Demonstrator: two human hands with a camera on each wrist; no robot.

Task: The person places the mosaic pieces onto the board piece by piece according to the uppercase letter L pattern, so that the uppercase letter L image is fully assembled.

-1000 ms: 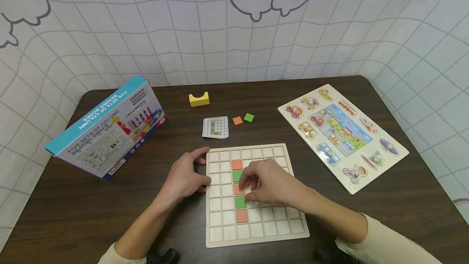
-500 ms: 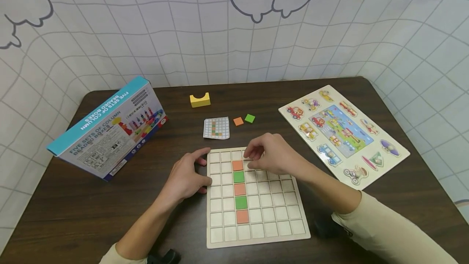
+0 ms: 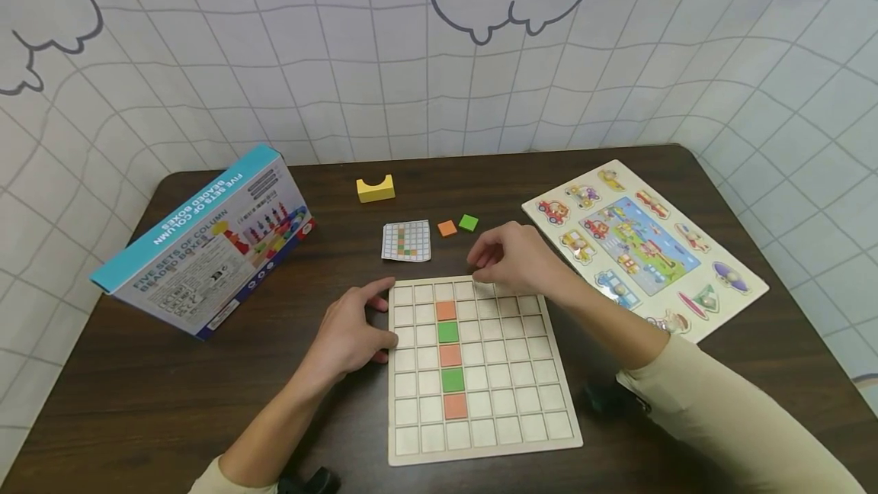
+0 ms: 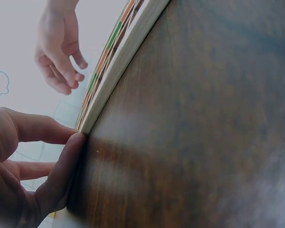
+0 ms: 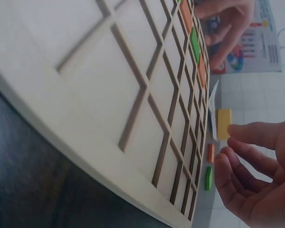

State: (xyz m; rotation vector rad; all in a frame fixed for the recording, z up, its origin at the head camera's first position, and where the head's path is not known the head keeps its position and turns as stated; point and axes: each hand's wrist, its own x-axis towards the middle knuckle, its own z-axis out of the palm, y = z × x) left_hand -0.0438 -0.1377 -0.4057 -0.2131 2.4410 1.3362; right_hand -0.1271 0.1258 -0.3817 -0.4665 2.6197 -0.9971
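A pale grid board [image 3: 507,430] lies on the dark table, with a column of alternating orange and green square tiles set in it, such as the green tile [image 3: 453,380]. My left hand [image 3: 348,334] rests against the board's left edge, its thumb and forefinger spread along that side. Over the far edge hovers my right hand [image 3: 517,258], fingers loosely bent with nothing between them, as the right wrist view confirms. Beyond the board lie a loose orange tile [image 3: 447,229] and a loose green tile [image 3: 469,222], close to that hand. Beside them sits a pattern card [image 3: 406,241].
A blue and white box [image 3: 213,250] leans on its side at the left. Near the back stands a yellow arched block [image 3: 375,188]. At the right a picture puzzle board [image 3: 638,250] lies partly under the right forearm. A grid-patterned cloth [image 3: 329,59] hangs behind the table.
My right hand has moved from over the tile column away to the board's far edge, uncovering the tiles. My left hand has stayed at the board's left edge.
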